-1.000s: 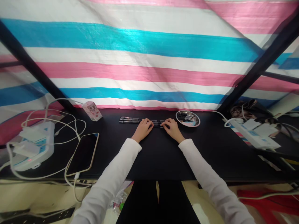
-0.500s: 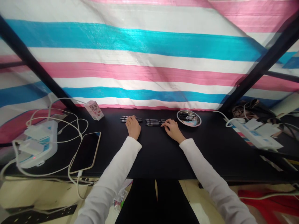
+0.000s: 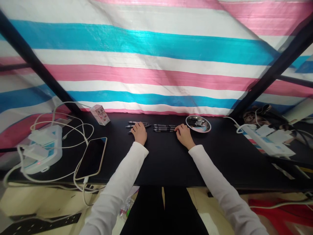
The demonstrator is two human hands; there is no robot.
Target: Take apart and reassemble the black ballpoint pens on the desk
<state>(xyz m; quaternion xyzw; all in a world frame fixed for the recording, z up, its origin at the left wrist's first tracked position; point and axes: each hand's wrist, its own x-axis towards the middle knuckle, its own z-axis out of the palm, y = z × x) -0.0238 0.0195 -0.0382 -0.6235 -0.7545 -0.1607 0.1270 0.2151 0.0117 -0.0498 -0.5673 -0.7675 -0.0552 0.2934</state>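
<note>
Your left hand [image 3: 140, 134] lies open, its fingers [image 3: 134, 131] across the left pens [image 3: 139, 124], while your right hand [image 3: 184, 136] curls at the right pens [image 3: 164, 128], hold unclear, so a careless push could roll pens across the table [image 3: 166, 163] or into the dish [image 3: 198, 124].

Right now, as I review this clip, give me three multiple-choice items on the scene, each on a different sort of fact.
1. Where does the smartphone lie? A in the metal dish; B on the black desk, left of the left hand; C on the floor.
2. How many power strips show? A one; B two; C three.
3. What state is the metal dish in? A holding pens; B empty; C upside down.

B: it lies among the cables beside that hand.
B: a left power strip and a right power strip show.
A: dark pens lie inside.
</note>
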